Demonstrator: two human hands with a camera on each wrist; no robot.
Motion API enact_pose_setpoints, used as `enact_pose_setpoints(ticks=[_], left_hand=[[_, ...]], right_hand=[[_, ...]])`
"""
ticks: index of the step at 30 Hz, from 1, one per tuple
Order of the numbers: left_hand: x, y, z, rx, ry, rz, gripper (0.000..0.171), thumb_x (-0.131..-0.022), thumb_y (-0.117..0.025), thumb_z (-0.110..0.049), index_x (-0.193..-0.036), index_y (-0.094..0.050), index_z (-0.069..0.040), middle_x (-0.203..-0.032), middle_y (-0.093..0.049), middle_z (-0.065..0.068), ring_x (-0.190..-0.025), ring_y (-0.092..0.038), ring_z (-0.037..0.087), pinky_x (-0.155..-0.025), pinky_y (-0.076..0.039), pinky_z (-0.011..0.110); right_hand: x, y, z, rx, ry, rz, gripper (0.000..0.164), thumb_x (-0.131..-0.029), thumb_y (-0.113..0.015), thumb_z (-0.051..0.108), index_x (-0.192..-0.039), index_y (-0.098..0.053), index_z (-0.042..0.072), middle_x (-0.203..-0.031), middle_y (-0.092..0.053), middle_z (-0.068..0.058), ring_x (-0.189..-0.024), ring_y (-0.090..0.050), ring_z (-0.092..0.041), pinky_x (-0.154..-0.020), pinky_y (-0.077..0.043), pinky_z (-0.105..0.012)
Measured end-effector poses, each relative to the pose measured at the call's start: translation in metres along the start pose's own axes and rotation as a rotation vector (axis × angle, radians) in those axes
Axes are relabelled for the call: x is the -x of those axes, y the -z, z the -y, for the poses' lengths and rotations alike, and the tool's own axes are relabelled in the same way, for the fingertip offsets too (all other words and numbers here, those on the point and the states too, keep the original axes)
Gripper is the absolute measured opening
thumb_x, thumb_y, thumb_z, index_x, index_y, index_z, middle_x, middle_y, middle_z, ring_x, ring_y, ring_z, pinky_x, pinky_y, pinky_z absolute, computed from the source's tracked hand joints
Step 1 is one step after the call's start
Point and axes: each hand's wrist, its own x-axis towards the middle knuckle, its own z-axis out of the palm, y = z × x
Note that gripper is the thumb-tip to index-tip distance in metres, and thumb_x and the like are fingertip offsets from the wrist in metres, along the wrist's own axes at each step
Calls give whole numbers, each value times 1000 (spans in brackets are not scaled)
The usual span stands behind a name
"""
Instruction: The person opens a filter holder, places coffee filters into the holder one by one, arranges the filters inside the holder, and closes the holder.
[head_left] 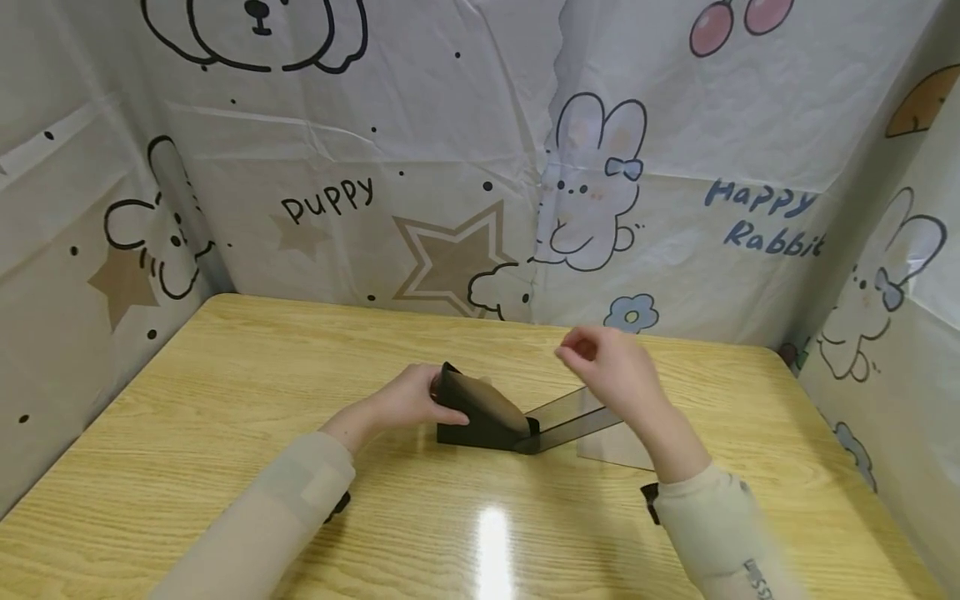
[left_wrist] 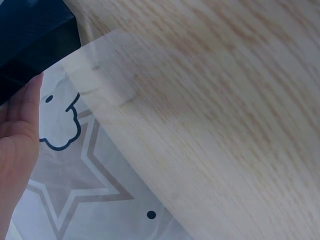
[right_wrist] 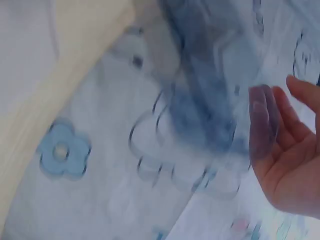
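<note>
Pale sleeves [head_left: 277, 500] reach across the near side of a wood-grained bench [head_left: 187, 400]. Toward its right edge lies a clear sheet [head_left: 615, 454], overlapped in the head view by a smoky see-through cover [head_left: 581, 429] that slants up from a black wedge-shaped case [head_left: 483, 427] near mid-bench. The left hand [head_left: 408, 396] grips the case, thumb on its near side; the right hand [head_left: 618, 371], fingers loosely bent and thumb apart, hangs by the cover's raised end (whether it touches, the pictures cannot settle). Opening appears done, the cover standing clear of the case; closing it looks left to do, and the sheet seems unused. Beyond the far edge hangs a cartoon-printed cloth [head_left: 337, 125].
</note>
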Motion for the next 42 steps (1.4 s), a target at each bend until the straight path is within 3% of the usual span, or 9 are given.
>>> enact_pose_setpoints(ticks=[4,7,10,14,17,23,27,34,42], left_hand=[[1,1,0,-6,0,-3,21,-79,-76,-20,-90,-60,-10,-84,-66,0,-73,-56,10,-69,-48,27],[1,1,1,-8,-2,-1,21,-79,-76,-20,-89,-60,-10,-83,-66,0,-72,-56,11,-68,-48,28],[1,1,3,-11,0,2,20,-79,-75,-20,-89,-60,-10,-82,-65,0,-72,-56,11,-68,-48,27],[2,0,4,-8,16,3,20,-80,-75,-20,-89,-61,-10,-82,-65,0,-72,-57,11,-68,-49,27],[2,0,3,-2,20,3,22,-80,-75,-21,-91,-61,-10,-84,-66,0,-75,-58,11,-70,-49,27],[1,0,1,-3,20,1,22,-80,-75,-21,-91,-60,-10,-85,-66,0,-75,-58,11,-70,-49,27],[0,0,0,-11,18,1,22,-80,-75,-22,-91,-60,-11,-85,-66,0,-75,-57,11,-70,-49,27],[-1,0,0,-10,9,2,21,-79,-76,-21,-89,-60,-11,-82,-65,0,-71,-54,11,-68,-47,27],[-1,0,0,-8,16,1,21,-79,-75,-20,-87,-59,-10,-80,-64,1,-69,-52,10,-66,-46,26]], right_hand=[[2,26,-29,6,-113,-130,26,-93,-56,29,-100,-66,6,-93,-68,-12,-80,-61,-24,-65,-45,-33],[2,29,-55,60,-193,-156,27,-93,-54,29,-99,-65,4,-90,-67,-14,-74,-58,-25,-56,-40,-31],[0,19,-80,127,-251,-28,26,-91,-54,26,-98,-66,3,-93,-67,-15,-75,-58,-25,-55,-40,-31],[0,-6,-102,196,-278,248,19,-90,-55,18,-94,-66,3,-94,-65,-15,-78,-57,-24,-61,-44,-35],[1,-20,-110,219,-279,341,15,-87,-60,18,-85,-63,3,-91,-64,-14,-77,-54,-24,-65,-46,-42],[3,-31,-118,232,-295,336,38,-78,-72,31,-96,-60,0,-102,-64,-21,-83,-58,-26,-75,-48,-49],[2,-30,-123,230,-310,333,45,-77,-73,31,-99,-59,-5,-96,-64,-20,-78,-55,-26,-73,-48,-47],[0,-29,-126,230,-390,284,28,-78,-65,30,-67,-53,8,-72,-55,-8,-66,-48,-20,-59,-41,-37],[2,-27,-128,213,-420,242,43,-80,-66,21,-50,-35,18,-55,-38,3,-57,-40,-13,-55,-33,-31]])
